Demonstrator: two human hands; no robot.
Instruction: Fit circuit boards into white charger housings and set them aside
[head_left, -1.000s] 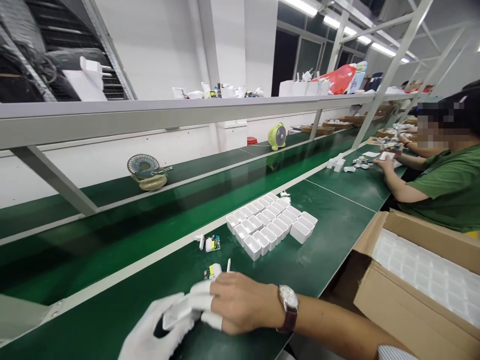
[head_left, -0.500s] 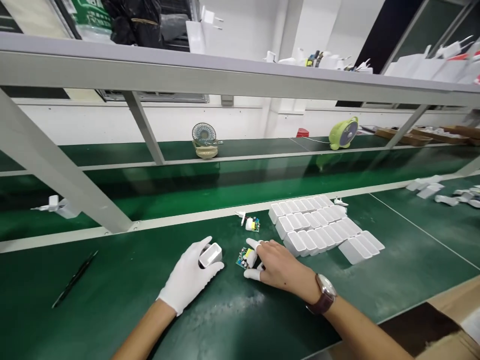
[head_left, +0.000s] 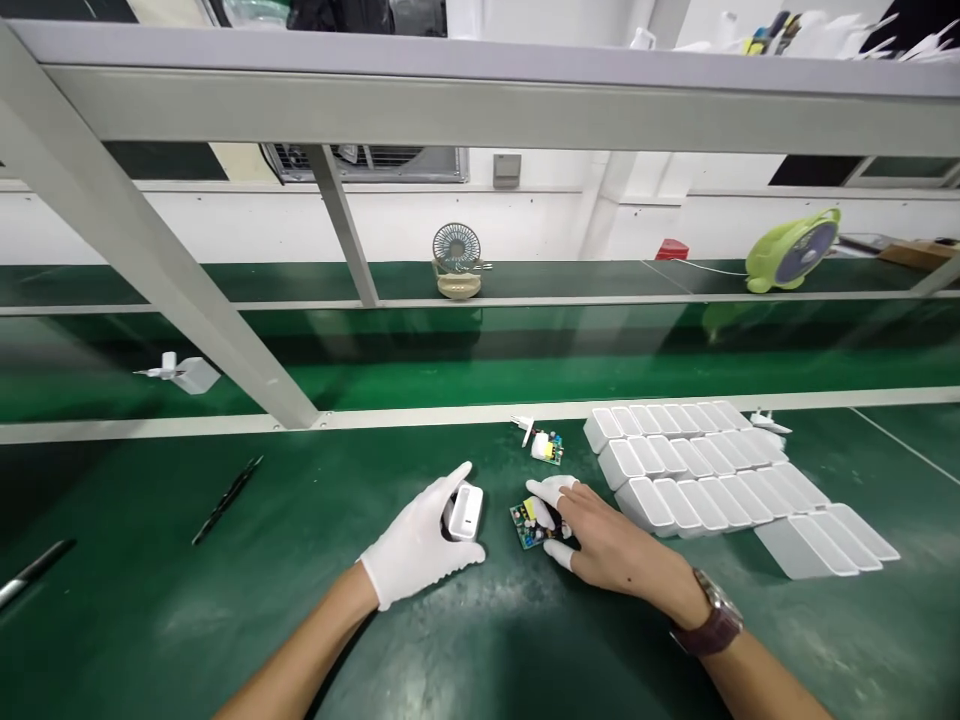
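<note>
A white gloved left hand [head_left: 427,540] curves around a small white plastic case [head_left: 466,512], whose open end faces up toward me. To its right, my right hand [head_left: 592,535], with white covers on some fingertips, has its thumb and fingers around a small circuit board [head_left: 531,524] with a yellow and white part. Behind it lies a second circuit board [head_left: 551,448] with a white plug piece [head_left: 525,428] beside it. Rows of white open cases [head_left: 690,500] stand to the right of my right hand.
Two pens, one dark [head_left: 227,500] and one silver and black [head_left: 34,572], lie at the left. A slanted metal post [head_left: 157,240] supports the overhead shelf [head_left: 480,110]. Beyond the green belt [head_left: 450,385] stand a small fan [head_left: 457,262] and a green fan [head_left: 793,250].
The view has shifted, so most things appear changed in place. The white case in my left hand is turned more upright, and my right hand remains at the circuit board.
</note>
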